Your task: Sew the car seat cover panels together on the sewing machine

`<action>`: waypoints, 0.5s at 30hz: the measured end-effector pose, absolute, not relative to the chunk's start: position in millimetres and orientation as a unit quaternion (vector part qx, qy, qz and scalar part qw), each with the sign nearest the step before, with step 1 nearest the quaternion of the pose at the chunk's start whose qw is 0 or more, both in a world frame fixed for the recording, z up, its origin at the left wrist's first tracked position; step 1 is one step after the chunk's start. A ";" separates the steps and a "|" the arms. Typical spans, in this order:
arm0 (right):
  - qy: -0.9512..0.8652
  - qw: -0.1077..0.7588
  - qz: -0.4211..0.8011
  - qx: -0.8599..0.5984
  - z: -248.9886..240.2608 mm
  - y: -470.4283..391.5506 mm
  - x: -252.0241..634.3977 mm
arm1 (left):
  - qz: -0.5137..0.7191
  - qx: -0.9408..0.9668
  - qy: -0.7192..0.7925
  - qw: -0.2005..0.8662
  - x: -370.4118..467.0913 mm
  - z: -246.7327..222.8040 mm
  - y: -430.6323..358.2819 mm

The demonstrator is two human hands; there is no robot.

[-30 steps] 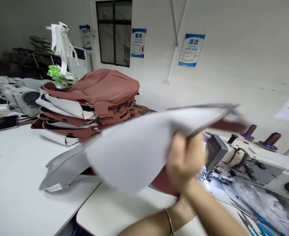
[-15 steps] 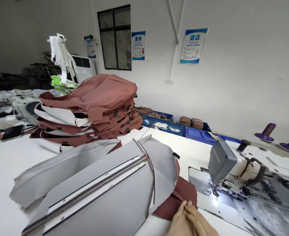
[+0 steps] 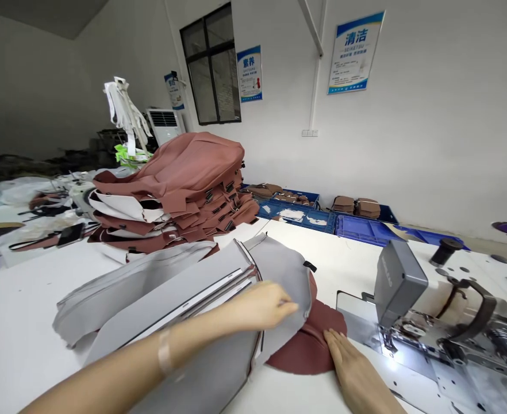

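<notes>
A large grey-backed piece point(image 3: 279, 264) with white strips and dark red fabric point(image 3: 305, 345) at its right end lies on the white table. My left hand point(image 3: 264, 305) is over the grey piece, its fingers curled together; whether anything is pinched in them is too small to tell. Flat on the table edge of the dark red fabric, my right hand point(image 3: 344, 356) rests with outstretched fingers. A sewing machine point(image 3: 402, 282) with its lamp lit stands just right of that hand.
A tall stack of reddish-brown covers point(image 3: 184, 172) sits at the back left. Behind the white table point(image 3: 314, 247) are blue crates point(image 3: 357, 230) with brown pieces. A phone point(image 3: 70, 234) lies at the left beside plastic bags.
My left hand has moved from beside my right hand leftward over the grey piece. My right hand now lies flat on the dark red fabric. The view has shifted left.
</notes>
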State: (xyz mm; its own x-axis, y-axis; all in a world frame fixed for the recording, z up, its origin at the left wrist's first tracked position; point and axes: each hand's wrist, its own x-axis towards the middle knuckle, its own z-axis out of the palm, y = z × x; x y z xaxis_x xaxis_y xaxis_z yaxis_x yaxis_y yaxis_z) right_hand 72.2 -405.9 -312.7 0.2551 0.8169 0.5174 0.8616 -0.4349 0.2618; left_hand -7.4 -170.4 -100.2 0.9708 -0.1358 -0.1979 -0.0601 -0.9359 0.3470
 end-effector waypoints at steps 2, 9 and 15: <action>-0.525 0.050 -0.330 -0.783 -316.2 -406.5 73.7 | -0.163 0.986 -0.018 0.021 51.3 -123.5 -193.4; -0.462 0.095 -0.423 -0.774 -326.9 -428.2 62.2 | -0.166 0.985 -0.008 -0.039 111.0 -241.0 -249.8; -0.435 0.072 -0.445 -0.780 -318.8 -431.7 57.7 | -0.003 0.999 -0.029 -0.029 83.4 -235.2 -243.3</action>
